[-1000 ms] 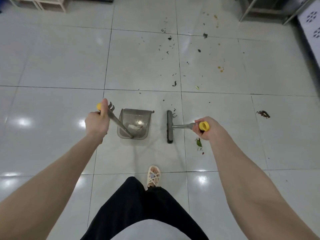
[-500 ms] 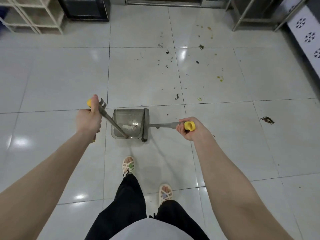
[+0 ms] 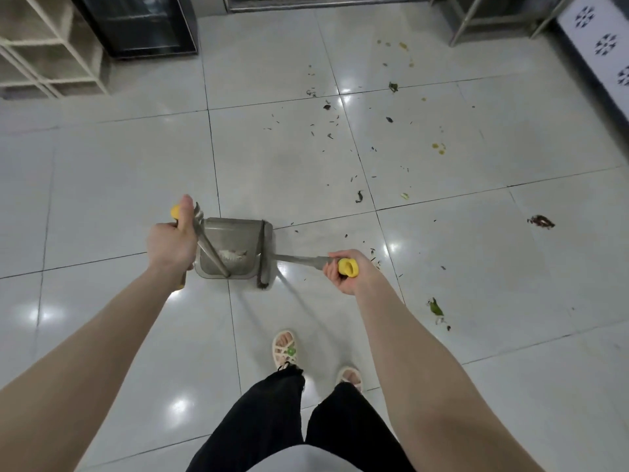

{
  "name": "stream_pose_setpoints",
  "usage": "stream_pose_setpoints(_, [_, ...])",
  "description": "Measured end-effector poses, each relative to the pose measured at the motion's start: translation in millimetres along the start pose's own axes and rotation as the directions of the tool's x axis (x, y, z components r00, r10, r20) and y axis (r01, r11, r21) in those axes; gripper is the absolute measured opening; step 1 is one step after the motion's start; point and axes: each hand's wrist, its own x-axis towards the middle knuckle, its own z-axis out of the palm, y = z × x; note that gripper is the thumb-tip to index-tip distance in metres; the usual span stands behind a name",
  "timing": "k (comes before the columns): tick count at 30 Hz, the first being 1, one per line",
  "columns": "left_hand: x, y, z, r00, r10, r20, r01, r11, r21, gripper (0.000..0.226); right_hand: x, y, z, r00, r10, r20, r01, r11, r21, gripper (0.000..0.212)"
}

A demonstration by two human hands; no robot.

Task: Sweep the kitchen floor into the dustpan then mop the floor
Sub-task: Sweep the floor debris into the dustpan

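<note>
Open tiled floor [image 3: 102, 185] stretches left of the dustpan [image 3: 238, 233] and ahead of it, towards the far edge. At the far-left corner a white shelf rack [image 3: 51, 63] and a black cabinet [image 3: 143, 25] close the way. At the far-right corner stand metal frame legs [image 3: 476, 22] and a white patterned panel [image 3: 599, 46].

The broom head [image 3: 263, 267] lies against the dustpan's right side and bars its mouth. The left hand [image 3: 172, 243] grips the dustpan handle [image 3: 212, 253], and the right hand [image 3: 347, 272] grips the broom handle [image 3: 299, 258], so both flanks are taken. Sandalled feet [image 3: 285, 349] stand on the near side. To the right only scattered scraps [image 3: 359, 196] lie on the tiles.

Broom head [image 3: 264, 255] right of dustpan [image 3: 235, 233].
</note>
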Motion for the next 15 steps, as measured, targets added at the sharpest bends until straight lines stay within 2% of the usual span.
stream_pose_setpoints(3, [12, 4, 4, 1.0, 0.007, 0.021, -0.008, 1.0, 0.017, 0.068, 0, -6, 0, 0.997, -0.031, -0.067, 0.029, 0.999, -0.032, 0.011])
stream_pose_setpoints(7, [19, 11, 19, 0.997, 0.022, 0.073, -0.026, 0.999, 0.046, 0.071, -13, -27, -8, 0.988, -0.074, -0.135, 0.076, 0.997, 0.008, 0.015])
stream_pose_setpoints(15, [17, 32, 59, 0.984, 0.038, 0.175, -0.052, 0.996, 0.073, 0.075, -52, -69, -58, 0.955, -0.128, -0.266, 0.142, 0.989, 0.035, 0.016])
